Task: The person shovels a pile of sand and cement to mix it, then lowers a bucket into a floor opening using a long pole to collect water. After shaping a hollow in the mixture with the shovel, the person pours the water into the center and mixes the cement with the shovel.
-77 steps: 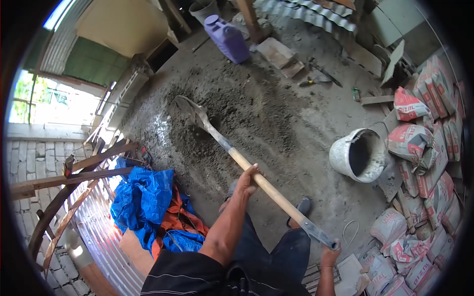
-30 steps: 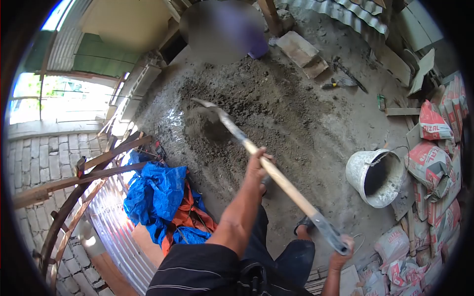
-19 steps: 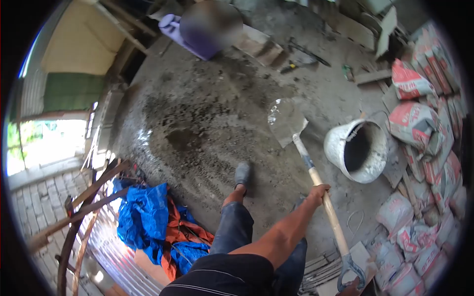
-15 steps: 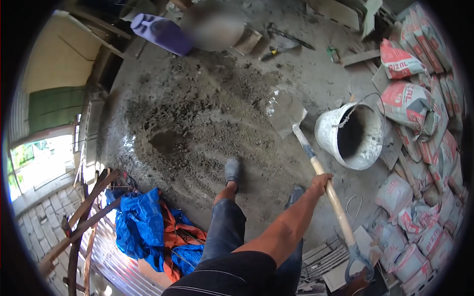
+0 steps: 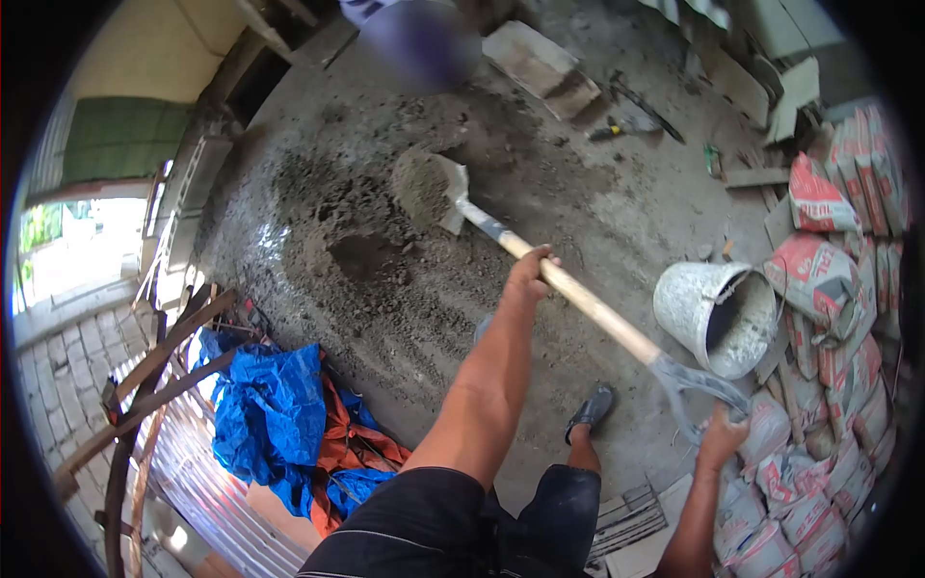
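A shovel (image 5: 597, 310) slants across the middle of the view, its blade at the upper left with grey mix heaped on it. My left hand (image 5: 531, 271) is wrapped round the upper part of the wooden shaft. At the lower right my right hand (image 5: 724, 433) grips the grey D-shaped handle. Under and around the blade lies a spread of dark, crumbly mortar mix (image 5: 332, 207), with a hollow in it left of the shaft. To the right of the shaft a white bucket (image 5: 686, 306) leans on its side, its mouth facing right.
Cement bags (image 5: 819, 275) are piled along the right. A blue tarp (image 5: 270, 409) and orange cloth lie at the lower left beside wooden poles (image 5: 159, 385). Concrete blocks (image 5: 530, 58), a yellow-handled tool and a partly blurred purple container (image 5: 361, 8) are at the top.
The shovel blade has swung left from beside the bucket to the mix and now carries a load. Both hands moved with the shaft; the handle end rose to the right.
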`<state>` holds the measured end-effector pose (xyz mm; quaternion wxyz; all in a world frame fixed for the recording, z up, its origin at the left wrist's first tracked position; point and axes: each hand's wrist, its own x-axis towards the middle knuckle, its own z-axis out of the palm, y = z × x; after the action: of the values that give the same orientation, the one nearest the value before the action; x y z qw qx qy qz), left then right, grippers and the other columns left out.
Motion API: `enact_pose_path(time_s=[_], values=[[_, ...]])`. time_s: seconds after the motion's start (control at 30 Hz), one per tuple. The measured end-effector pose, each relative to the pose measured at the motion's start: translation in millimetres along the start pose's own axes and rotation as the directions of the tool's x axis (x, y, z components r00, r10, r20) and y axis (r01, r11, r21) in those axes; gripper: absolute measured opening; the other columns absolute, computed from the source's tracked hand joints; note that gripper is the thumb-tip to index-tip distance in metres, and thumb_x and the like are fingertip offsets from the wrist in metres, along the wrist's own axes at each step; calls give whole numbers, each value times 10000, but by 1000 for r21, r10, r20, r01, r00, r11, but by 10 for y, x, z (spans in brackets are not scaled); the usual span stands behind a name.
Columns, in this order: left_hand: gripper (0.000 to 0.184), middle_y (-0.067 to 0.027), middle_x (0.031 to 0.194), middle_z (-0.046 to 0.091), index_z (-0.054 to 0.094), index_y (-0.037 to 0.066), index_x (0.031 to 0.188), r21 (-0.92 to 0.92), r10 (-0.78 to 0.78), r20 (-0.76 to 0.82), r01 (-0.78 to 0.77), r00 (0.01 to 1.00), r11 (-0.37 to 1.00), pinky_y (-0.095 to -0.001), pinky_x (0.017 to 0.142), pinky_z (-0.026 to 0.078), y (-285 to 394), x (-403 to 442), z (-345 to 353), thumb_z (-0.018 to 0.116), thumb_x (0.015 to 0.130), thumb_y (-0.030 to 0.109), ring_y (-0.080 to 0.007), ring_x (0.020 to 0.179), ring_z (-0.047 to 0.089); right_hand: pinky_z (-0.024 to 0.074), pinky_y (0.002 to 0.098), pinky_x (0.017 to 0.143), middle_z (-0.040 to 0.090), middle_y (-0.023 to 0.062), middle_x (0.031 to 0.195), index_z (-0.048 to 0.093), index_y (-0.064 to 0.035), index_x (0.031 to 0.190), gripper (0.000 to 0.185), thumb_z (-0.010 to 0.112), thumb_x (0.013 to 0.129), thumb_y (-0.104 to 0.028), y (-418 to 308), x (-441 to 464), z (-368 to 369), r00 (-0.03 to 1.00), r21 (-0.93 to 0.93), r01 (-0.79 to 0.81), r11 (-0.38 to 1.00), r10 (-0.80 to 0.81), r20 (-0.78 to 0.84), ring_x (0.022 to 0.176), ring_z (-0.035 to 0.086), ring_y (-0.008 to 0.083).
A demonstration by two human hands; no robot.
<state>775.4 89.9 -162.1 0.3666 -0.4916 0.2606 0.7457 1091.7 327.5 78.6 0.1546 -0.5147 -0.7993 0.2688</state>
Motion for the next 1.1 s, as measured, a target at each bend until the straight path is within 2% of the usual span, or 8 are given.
enact_pose_path(time_s=[0.17, 0.23, 0.43, 0.57, 0.7, 0.77, 0.87, 1.1], values=[[131, -22, 618, 493, 499, 93, 780, -71, 224, -53, -227, 973, 971, -377, 599, 504, 1111, -741, -455, 608, 836, 141, -169, 549, 509, 463, 375, 639, 580, 133, 781, 523, 33, 884, 147, 614, 810, -55, -1306, -593, 345, 907, 5, 418, 909, -417, 51, 680, 582, 301], [150, 1, 604, 480, 489, 110, 755, -175, 260, 47, -248, 964, 953, -343, 561, 486, 1322, -1028, -645, 623, 817, 130, -152, 522, 494, 455, 374, 608, 529, 104, 720, 458, -27, 837, 186, 637, 789, -10, -1301, -776, 280, 742, 374, 600, 707, -667, 72, 640, 557, 262], [173, 26, 568, 451, 494, 127, 719, -408, 362, 205, -257, 909, 876, -300, 517, 457, 970, -1855, -812, 620, 831, 165, -111, 498, 475, 469, 369, 685, 525, 66, 755, 451, -71, 849, 237, 665, 779, 1, -1393, -775, -312, 642, 352, 710, 610, -766, 30, 705, 539, 246], [202, 11, 579, 472, 498, 114, 700, -347, 354, 158, -284, 922, 894, -326, 541, 479, 200, -1918, -667, 650, 828, 152, -134, 521, 500, 465, 355, 731, 529, 52, 774, 472, -71, 814, 216, 669, 765, 5, -620, -691, -679, 892, 483, 354, 801, -445, 84, 738, 535, 200], [147, -79, 637, 513, 513, 50, 871, -56, 149, 113, -143, 982, 988, -364, 557, 511, -1084, -1878, -404, 646, 840, 106, -219, 568, 544, 471, 351, 769, 604, 114, 868, 555, 33, 906, 193, 661, 769, -51, 740, -821, -1424, 1000, 88, -21, 996, 23, -20, 802, 579, 252], [162, -95, 683, 558, 535, 33, 898, 175, 19, 62, -30, 998, 984, -359, 584, 526, -1967, -1547, -466, 656, 824, 110, -226, 600, 586, 476, 364, 808, 650, 168, 966, 594, 90, 999, 318, 663, 775, -125, 1511, -976, -1965, 944, -90, -322, 942, 313, -105, 862, 612, 258], [192, -98, 709, 589, 571, 7, 888, 386, -164, -156, 213, 974, 898, -352, 562, 519, -3375, -1441, -468, 696, 774, 96, -213, 584, 593, 497, 359, 746, 657, 169, 930, 606, 99, 991, 325, 666, 782, -142, 3011, -1433, -2914, 813, -223, -532, 817, 418, -405, 796, 618, 252], [152, -90, 709, 569, 585, 3, 806, 445, -395, -203, 444, 896, 777, -373, 528, 504, -5251, -1603, -639, 713, 758, 70, -220, 578, 572, 490, 366, 767, 645, 189, 961, 595, 101, 1019, 369, 679, 778, -165, 3158, -2023, -4141, 823, -677, -565, 472, 373, -428, 828, 608, 268]])
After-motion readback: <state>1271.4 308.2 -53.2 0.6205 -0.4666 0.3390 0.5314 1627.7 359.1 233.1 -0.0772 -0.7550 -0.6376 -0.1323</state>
